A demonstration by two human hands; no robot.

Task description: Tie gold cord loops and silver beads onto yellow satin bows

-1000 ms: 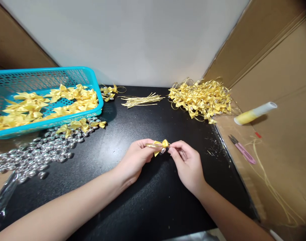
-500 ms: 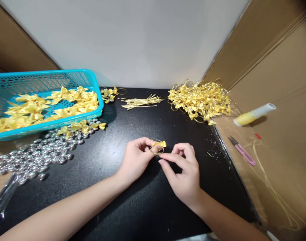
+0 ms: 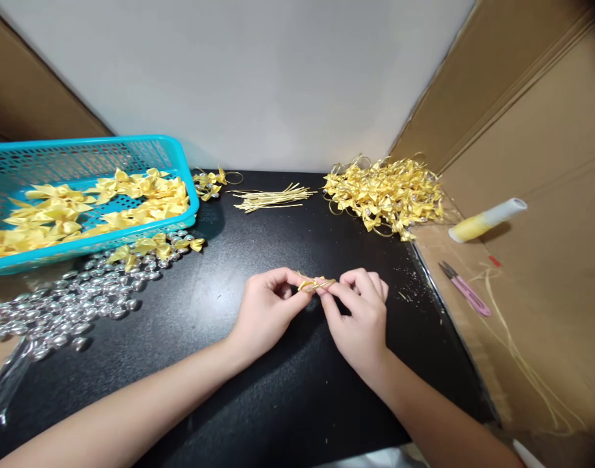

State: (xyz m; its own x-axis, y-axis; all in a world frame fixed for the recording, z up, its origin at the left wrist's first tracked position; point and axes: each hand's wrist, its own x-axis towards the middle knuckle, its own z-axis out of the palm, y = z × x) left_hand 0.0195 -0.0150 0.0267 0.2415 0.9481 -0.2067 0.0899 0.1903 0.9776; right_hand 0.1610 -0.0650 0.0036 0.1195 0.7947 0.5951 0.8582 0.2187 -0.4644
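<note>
Pinched between the thumb and forefinger of my left hand (image 3: pixel 268 305) is a small yellow ribbon bow with a gold cord loop (image 3: pixel 313 284). My right hand (image 3: pixel 360 311) meets it from the other side, thumb and forefinger closed on the gold cord. Both sets of fingertips nearly touch above the black tabletop (image 3: pixel 258 250), and they partly hide the bow. A bundle of cut gold cords (image 3: pixel 273 197) lies beyond my hands. Finished-looking bows with cord loops form a heap (image 3: pixel 385 195) at the back right.
A turquoise basket (image 3: pixel 193 195) of yellow bows stands at the left. Silver beads (image 3: pixel 58 315) are spread before it, a few bows on top. Pink-handled thread snips (image 3: pixel 466 289), loose yellowish thread (image 3: pixel 521 364) and a yellow-white tube (image 3: pixel 487 220) lie at the right. Cardboard borders both sides.
My right fingers have closed on the gold cord, where they were just beside it before. The bow and its loop have turned and now look flatter. The view has shifted slightly.
</note>
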